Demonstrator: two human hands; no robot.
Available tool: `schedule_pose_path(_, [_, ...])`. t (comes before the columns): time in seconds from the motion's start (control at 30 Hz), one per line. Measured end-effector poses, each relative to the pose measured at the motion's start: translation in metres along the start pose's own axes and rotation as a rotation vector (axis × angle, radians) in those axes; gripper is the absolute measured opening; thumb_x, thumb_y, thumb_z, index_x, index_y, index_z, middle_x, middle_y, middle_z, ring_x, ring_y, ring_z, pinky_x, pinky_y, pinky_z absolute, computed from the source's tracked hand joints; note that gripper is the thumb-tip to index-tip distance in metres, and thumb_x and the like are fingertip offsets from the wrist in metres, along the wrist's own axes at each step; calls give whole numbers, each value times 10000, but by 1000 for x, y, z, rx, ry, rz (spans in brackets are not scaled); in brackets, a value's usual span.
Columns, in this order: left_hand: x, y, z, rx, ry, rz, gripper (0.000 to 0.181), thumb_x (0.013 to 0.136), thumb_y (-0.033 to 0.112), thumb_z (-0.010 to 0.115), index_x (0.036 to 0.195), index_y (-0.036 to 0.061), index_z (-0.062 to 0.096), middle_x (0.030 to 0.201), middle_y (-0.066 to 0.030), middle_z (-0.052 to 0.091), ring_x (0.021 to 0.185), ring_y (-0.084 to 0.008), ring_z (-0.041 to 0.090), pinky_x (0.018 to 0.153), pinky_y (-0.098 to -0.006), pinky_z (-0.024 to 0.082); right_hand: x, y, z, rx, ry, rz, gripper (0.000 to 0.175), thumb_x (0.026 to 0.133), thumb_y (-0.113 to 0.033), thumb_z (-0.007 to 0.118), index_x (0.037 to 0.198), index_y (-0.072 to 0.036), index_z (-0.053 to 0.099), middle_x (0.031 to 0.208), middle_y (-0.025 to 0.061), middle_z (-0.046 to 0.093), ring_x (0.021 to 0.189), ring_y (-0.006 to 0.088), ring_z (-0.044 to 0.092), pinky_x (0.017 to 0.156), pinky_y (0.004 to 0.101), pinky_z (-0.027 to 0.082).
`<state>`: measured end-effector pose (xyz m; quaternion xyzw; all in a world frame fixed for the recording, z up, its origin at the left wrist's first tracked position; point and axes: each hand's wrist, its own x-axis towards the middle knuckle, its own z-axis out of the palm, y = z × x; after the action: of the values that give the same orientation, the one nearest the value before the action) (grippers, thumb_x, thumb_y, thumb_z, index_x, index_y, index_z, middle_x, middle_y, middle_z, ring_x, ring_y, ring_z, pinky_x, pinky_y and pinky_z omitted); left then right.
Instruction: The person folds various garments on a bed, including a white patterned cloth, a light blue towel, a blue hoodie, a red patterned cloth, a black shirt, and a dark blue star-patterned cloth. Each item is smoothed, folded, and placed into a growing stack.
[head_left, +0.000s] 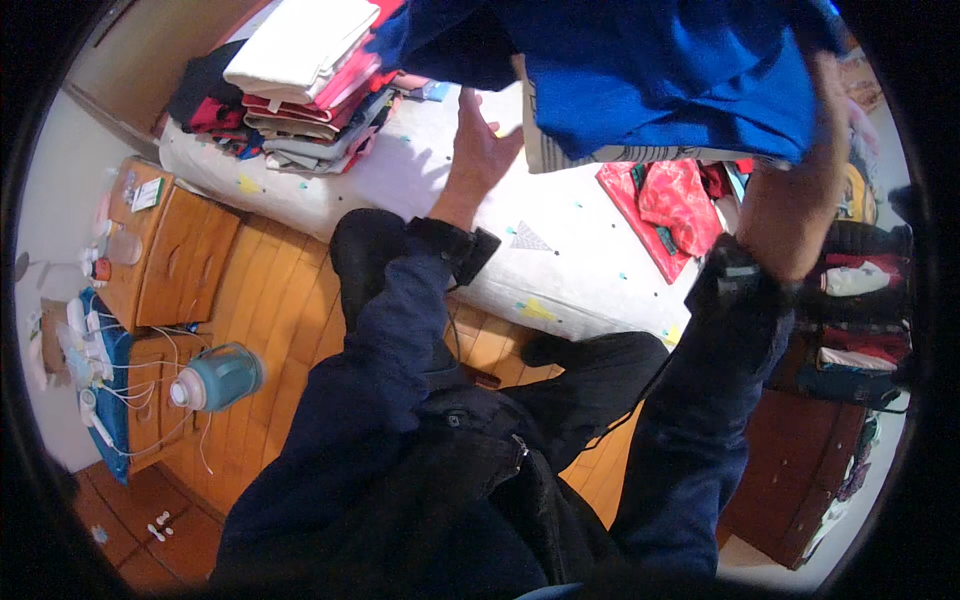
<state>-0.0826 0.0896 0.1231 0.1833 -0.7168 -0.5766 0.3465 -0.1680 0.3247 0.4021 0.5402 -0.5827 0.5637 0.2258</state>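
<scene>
A blue garment (660, 82) with a pale patterned strip along its lower edge hangs raised over the bed. At its right side my right hand (825, 112) holds it, the fingers partly hidden and blurred. My left hand (484, 146) is below and left of the blue cloth, thumb and fingers apart, with nothing in it. Left of that hand, a stack of folded clothes (315, 105) stands on the bed, a white folded cloth (300, 45) on top. Red patterned garments (675, 210) lie on the bed beneath the blue one.
The bed (517, 277) has a white patterned sheet. To the left are wooden nightstands (180, 262) with bottles and cables, and a teal thermos jug (225, 376) on the floor. At the right, folded clothes (859, 349) lie by a dark red wooden cabinet (787, 465).
</scene>
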Motion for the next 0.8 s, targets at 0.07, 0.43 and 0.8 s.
schedule_pose_path(0.07, [-6,-9,-22,-317,-10,-57,1036,859,399,865,1563,-6,222,1536,-310,393,1280,-407,599,887,-428,637,-21,32,0,384,3,342,410,1041,-159,619,1431,-32,612,1330,159,677,1229,248,662,1068,360,516])
schedule_pose_path(0.43, [-123,-121,-61,-829,156,-742,383,1020,39,528,1394,-15,464,1271,-173,612,1134,-308,653,966,-485,589,-379,168,-29,147,273,1352,361,1039,-90,623,1357,76,587,975,106,677,745,134,612,680,264,514])
schedule_pose_path(0.8, [-106,-38,-10,616,-271,-156,443,807,257,879,1042,6,600,1057,-213,673,927,-382,666,771,-480,548,-396,128,55,192,430,1425,668,977,-103,709,1511,138,388,1001,86,675,792,133,628,715,255,518])
